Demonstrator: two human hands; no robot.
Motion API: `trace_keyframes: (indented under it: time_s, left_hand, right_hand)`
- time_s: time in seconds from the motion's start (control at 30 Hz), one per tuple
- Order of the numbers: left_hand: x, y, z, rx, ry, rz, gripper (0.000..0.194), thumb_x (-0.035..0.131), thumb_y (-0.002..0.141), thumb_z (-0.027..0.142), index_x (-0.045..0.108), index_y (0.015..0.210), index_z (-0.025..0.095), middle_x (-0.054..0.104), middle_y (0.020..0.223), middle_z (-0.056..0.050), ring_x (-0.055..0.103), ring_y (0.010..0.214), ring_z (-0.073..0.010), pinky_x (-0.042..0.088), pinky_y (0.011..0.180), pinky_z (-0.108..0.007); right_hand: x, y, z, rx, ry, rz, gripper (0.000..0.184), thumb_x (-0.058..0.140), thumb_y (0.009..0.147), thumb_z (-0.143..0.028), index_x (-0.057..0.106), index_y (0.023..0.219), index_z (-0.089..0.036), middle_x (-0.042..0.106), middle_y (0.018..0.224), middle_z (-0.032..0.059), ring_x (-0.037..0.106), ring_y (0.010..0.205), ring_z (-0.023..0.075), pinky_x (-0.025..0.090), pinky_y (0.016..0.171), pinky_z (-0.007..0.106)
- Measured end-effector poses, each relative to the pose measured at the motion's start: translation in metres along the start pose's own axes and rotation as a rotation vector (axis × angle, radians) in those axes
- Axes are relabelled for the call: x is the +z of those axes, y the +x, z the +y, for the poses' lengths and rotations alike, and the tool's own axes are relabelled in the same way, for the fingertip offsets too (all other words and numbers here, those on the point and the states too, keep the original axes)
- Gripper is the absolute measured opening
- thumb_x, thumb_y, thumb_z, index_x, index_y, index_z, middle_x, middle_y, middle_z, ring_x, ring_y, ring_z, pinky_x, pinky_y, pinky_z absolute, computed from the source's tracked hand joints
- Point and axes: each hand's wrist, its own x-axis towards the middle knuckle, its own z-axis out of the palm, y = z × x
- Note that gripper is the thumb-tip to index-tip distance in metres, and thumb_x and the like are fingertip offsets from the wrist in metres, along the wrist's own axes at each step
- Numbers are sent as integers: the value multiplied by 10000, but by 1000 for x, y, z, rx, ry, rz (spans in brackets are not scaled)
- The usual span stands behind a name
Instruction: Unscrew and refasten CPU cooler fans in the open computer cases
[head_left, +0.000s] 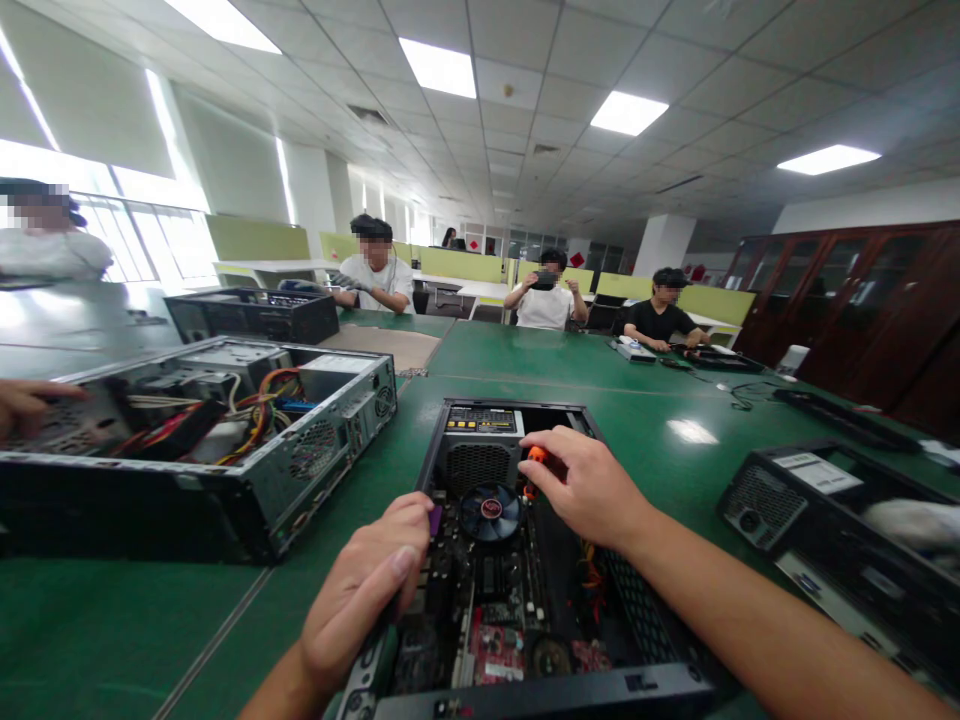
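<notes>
In front of me lies an open black computer case (517, 685) on its side, its inner parts exposed. My left hand (375, 580) is closed round its left edge. Held upright in the closed fingertips of my right hand (581, 485) is what looks like an orange-handled screwdriver (535, 455); its lower end is hidden among the parts. Just left of it is a round CPU fan (490, 510), with the power supply (480, 465) behind. A red circuit board (496, 650) sits nearest me. Coloured cables (592, 575) hang inside, on the right.
Another open computer case (330, 440) with loose cables stands to the left, where another person's hand (30, 405) reaches in. A third case (817, 520) is at the right, a gloved hand (911, 525) over it. Several people sit across the green table (480, 365).
</notes>
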Motion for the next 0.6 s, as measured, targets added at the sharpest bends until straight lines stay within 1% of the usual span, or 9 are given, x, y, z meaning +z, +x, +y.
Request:
trace_keyframes:
  time_s: [0.07,0.13,0.2,0.27,0.33,0.43,0.6]
  left_hand:
    - [-1,-1,-1,4,-21,9,505,321,1012,309,444,537,192,454,534,14,464,592,-158,356,951,-386]
    - [-5,-5,0,-5,-34,17,504,324,1010,305,447,535,192,457,536,10,466,597,-162,355,949,-390]
    - [-9,-9,2,-11,-36,19,509,317,1012,311,446,533,192,464,535,6,469,602,-166,354,950,-395]
    - [-11,-12,2,-9,-32,17,516,309,1015,315,446,532,193,471,534,2,472,605,-169,355,950,-399]
    - [-9,-12,1,-7,-29,18,514,308,1015,310,446,534,194,475,537,3,476,608,-169,356,950,-399]
    - [-1,-9,-2,-8,-30,26,502,317,1009,294,438,532,193,467,538,5,479,611,-165,361,945,-392]
    - [3,-6,-5,-10,-30,27,488,319,1002,278,432,535,191,475,546,0,483,623,-168,361,948,-396]
  right_hand:
    - [-3,2,-8,-26,45,37,270,535,957,-218,627,1209,-185,674,1080,67,627,991,189,474,916,332]
    - [-4,5,-21,-52,99,48,301,499,955,-176,603,1237,-172,680,1122,73,629,1035,188,475,958,340]
    - [-1,9,-35,-83,129,3,305,489,953,-166,602,1236,-168,683,1151,80,631,1054,192,483,974,351]
    - [4,12,-44,-117,124,-63,314,484,953,-162,604,1243,-157,677,1182,97,630,1076,201,485,987,360]
    - [10,13,-45,-134,125,-98,322,477,953,-155,605,1249,-143,669,1212,112,620,1115,208,474,1017,364]
    - [15,13,-37,-129,140,-109,328,469,956,-146,605,1254,-119,661,1233,125,606,1149,209,456,1049,363]
    - [15,12,-30,-129,140,-107,318,478,958,-146,606,1247,-112,663,1222,123,607,1138,208,456,1041,353]
